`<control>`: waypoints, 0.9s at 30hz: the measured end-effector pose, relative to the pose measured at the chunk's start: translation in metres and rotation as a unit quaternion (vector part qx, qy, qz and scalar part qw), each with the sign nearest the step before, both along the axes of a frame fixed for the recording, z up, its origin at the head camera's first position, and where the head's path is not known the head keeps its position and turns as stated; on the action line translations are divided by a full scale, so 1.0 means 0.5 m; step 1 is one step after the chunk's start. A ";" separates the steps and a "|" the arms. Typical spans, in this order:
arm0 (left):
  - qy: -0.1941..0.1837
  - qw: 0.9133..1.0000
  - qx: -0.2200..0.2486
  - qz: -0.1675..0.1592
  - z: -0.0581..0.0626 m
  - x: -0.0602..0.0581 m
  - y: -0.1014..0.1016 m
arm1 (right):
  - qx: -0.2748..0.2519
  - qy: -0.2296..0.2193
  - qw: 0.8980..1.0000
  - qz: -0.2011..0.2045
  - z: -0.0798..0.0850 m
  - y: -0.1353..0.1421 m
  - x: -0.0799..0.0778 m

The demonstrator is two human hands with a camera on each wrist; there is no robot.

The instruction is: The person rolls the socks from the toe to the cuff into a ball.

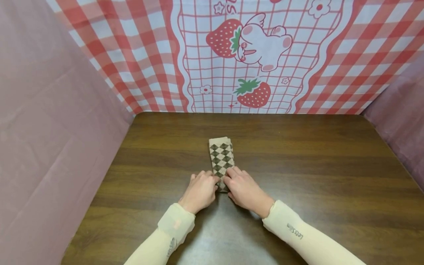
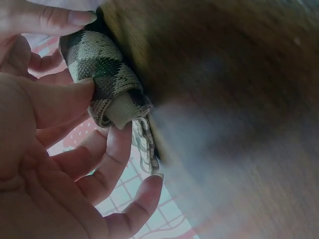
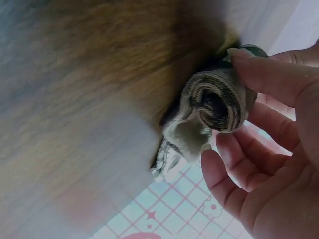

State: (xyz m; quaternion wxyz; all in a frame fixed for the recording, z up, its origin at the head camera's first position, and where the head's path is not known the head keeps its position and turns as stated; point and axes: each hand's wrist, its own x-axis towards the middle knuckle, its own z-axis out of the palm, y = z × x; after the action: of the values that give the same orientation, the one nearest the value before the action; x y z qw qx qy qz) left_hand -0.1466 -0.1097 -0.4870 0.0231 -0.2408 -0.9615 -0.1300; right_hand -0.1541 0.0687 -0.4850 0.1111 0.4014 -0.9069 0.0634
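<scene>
A pair of beige and dark green argyle socks (image 1: 221, 156) lies lengthwise on the table, its flat end pointing away from me. The near end is wound into a roll (image 3: 214, 102), whose spiral of layers shows in the right wrist view. My left hand (image 1: 200, 191) grips the left side of the roll, thumb on the near face and fingers on the far side. On the right side my right hand (image 1: 246, 191) holds it the same way. In the left wrist view the rolled sock fabric (image 2: 102, 59) sits between thumbs and fingers, with a flat tail beyond it.
The brown wooden table (image 1: 314, 165) extends on both sides of the socks. A red-and-white checked cloth (image 1: 145, 55) with strawberries hangs behind its far edge. Pink cloth (image 1: 59, 110) hangs along the left, and more pink cloth (image 1: 397, 114) along the right.
</scene>
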 end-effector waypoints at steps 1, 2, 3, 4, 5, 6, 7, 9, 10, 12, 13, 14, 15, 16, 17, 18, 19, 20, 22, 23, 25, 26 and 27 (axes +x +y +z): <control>-0.001 1.000 0.001 0.000 0.000 -0.001 0.000 | -0.002 0.003 1.000 0.003 -0.001 0.000 0.000; -0.001 1.000 0.001 0.001 0.000 -0.001 0.000 | -0.003 0.005 1.000 0.006 -0.002 0.001 0.000; -0.002 1.000 0.003 0.001 -0.001 -0.002 0.000 | -0.003 0.006 1.000 0.007 -0.003 0.001 -0.001; -0.002 1.000 0.003 0.002 -0.002 -0.002 0.000 | -0.004 0.006 1.000 0.009 -0.004 0.002 -0.001; -0.002 1.000 0.003 0.003 -0.003 -0.002 0.000 | -0.004 0.005 1.000 0.009 -0.006 0.003 -0.002; -0.003 1.000 0.004 0.004 -0.003 -0.002 0.000 | -0.004 0.006 1.000 0.009 -0.007 0.003 -0.003; -0.003 1.000 0.005 0.005 -0.004 -0.001 0.000 | -0.005 0.006 1.000 0.010 -0.008 0.004 -0.004; -0.002 1.000 0.007 0.007 -0.006 0.000 0.000 | -0.006 0.011 1.000 0.010 -0.011 0.006 -0.008; -0.001 1.000 0.007 0.008 -0.006 0.000 0.001 | -0.007 0.013 1.000 0.010 -0.012 0.007 -0.009; 0.000 1.000 0.006 0.009 -0.006 0.002 0.002 | -0.010 0.013 1.000 0.013 -0.014 0.009 -0.013; 0.001 1.000 0.005 0.010 -0.006 0.002 0.002 | -0.011 0.012 1.000 0.014 -0.014 0.010 -0.014; 0.002 1.000 0.003 0.010 -0.005 0.003 0.002 | -0.011 0.010 1.000 0.015 -0.014 0.011 -0.015; 0.003 1.000 0.003 0.010 -0.005 0.004 0.002 | -0.010 0.007 1.000 0.016 -0.014 0.012 -0.016; 0.005 1.000 0.002 0.010 -0.005 0.005 0.002 | -0.010 0.003 1.000 0.017 -0.014 0.013 -0.017; 0.008 1.000 0.003 0.009 -0.005 0.006 0.001 | -0.008 0.001 1.000 0.018 -0.014 0.014 -0.018; 0.012 1.000 0.004 0.010 -0.005 0.007 0.001 | -0.007 0.000 1.000 0.019 -0.013 0.015 -0.018; 0.017 1.000 0.008 0.010 -0.004 0.008 0.000 | -0.005 -0.001 1.000 0.019 -0.012 0.016 -0.019; 0.025 1.000 0.013 0.009 -0.004 0.009 0.000 | -0.003 -0.001 1.000 0.020 -0.012 0.017 -0.019; 0.044 0.999 0.022 0.005 -0.005 0.011 -0.001 | -0.003 -0.003 1.000 0.022 -0.010 0.018 -0.020; 0.054 0.998 0.025 0.001 -0.005 0.011 -0.001 | -0.005 -0.004 1.000 0.023 -0.010 0.018 -0.021; 0.075 0.997 0.026 -0.008 -0.005 0.012 0.000 | -0.007 -0.009 1.000 0.023 -0.008 0.018 -0.022; 0.083 0.996 0.022 -0.012 -0.005 0.013 0.001 | -0.009 -0.012 1.000 0.023 -0.008 0.018 -0.022; 0.089 0.996 0.017 -0.015 -0.006 0.013 0.002 | -0.011 -0.015 1.000 0.022 -0.007 0.018 -0.023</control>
State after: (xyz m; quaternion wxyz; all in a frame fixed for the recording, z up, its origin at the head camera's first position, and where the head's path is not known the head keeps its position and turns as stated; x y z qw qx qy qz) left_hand -0.1403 -0.1086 -0.4901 0.1110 -0.2652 -0.9497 -0.1242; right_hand -0.1655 0.0775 -0.4884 0.1005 0.4194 -0.8985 0.0816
